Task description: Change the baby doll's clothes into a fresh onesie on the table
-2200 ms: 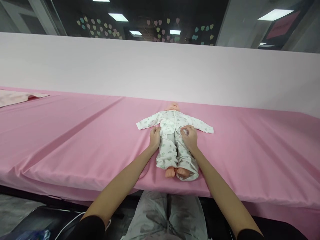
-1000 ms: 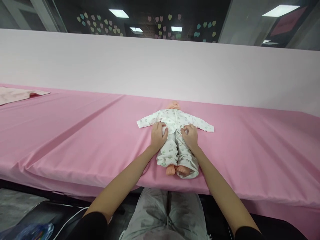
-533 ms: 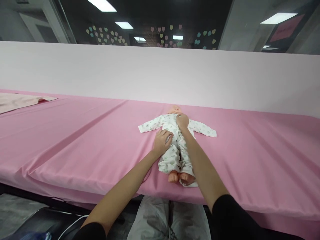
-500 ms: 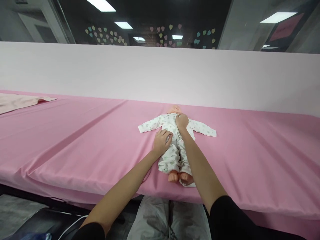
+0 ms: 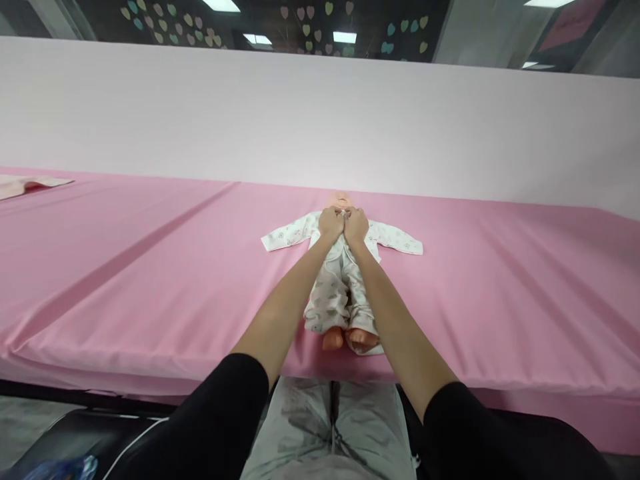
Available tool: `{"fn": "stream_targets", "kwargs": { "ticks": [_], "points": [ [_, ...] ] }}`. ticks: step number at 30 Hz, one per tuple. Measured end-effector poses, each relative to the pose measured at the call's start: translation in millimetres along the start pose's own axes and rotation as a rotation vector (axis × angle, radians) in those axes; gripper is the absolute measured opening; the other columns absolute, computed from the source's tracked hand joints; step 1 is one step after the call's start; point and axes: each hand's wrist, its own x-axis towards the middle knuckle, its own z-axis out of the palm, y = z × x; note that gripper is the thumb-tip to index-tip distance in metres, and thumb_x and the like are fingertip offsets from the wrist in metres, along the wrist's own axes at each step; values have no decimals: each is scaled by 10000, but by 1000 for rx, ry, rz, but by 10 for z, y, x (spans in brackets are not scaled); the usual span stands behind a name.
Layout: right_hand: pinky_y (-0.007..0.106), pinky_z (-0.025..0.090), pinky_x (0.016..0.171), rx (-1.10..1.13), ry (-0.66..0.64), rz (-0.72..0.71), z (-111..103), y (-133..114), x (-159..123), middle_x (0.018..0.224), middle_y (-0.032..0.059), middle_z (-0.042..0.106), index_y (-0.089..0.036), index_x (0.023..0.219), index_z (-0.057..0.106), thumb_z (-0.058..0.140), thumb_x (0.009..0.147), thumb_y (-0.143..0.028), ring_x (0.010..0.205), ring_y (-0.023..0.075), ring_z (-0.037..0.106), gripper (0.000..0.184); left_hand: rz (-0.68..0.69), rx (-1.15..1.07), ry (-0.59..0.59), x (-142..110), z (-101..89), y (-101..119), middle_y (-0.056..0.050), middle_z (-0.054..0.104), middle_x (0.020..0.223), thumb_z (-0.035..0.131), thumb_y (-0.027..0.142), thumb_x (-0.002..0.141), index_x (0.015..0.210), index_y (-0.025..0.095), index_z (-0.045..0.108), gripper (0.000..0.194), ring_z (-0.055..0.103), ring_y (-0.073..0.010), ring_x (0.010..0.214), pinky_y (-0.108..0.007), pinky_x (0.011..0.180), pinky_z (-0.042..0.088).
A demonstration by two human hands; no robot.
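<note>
Doll [image 5: 341,199] lies in pale, seemingly leaf-printed clothes [image 5: 327,297], arms outspread.

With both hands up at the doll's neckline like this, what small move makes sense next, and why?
Probably a gentle press of the fingertips together at the neckline: the left hand and right hand meet there, seemingly pinching the printed top. Their fingers hide any fastener, so this is tentative.
</note>
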Motion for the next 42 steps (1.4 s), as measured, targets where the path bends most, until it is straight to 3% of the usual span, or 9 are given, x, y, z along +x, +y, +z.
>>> {"fn": "stream_targets", "kwargs": {
  "ticks": [6,13,24,29,33,42],
  "points": [
    [324,390,804,4,-11,-53,31,20,21,1038,99,587,-192,1078,630,357,893,-198,909,216,540,330,65,195,-51,13,86,-181,-137,620,1088,384,247,886,1015,170,655,310,585,-227,970,-305,820,391],
    [307,386,834,56,-18,-72,36,7,34,1047,83,619,-174,1037,619,385,885,-182,933,198,541,279,27,140,-61,87,89,-224,-92,667,983,450,256,854,949,168,653,240,595,-199,906,-279,769,393],
    [285,374,809,84,-23,-49,-8,-42,-10,982,72,625,-160,958,596,393,883,-182,901,181,543,218,33,131,-15,18,79,-230,-100,612,1050,393,236,869,931,188,593,215,584,-214,928,-311,794,392],
    [288,373,801,40,33,0,-18,-77,-37,1014,93,586,-144,954,598,410,889,-196,910,193,531,205,32,125,-30,-5,62,-209,-103,622,1056,370,253,883,940,186,595,242,580,-228,964,-324,811,394],
    [301,378,817,23,25,-6,10,-51,-15,1071,117,547,-129,964,607,402,888,-208,910,198,531,233,40,119,-36,-15,52,-209,-109,627,1043,367,266,886,929,180,597,250,585,-233,957,-326,803,399],
    [279,382,855,138,68,-64,31,68,-49,984,85,615,-140,898,638,392,832,-161,910,184,550,256,80,-22,-50,-43,51,-227,-50,667,972,443,260,849,923,201,601,184,594,-191,915,-278,762,393]
  ]
}}
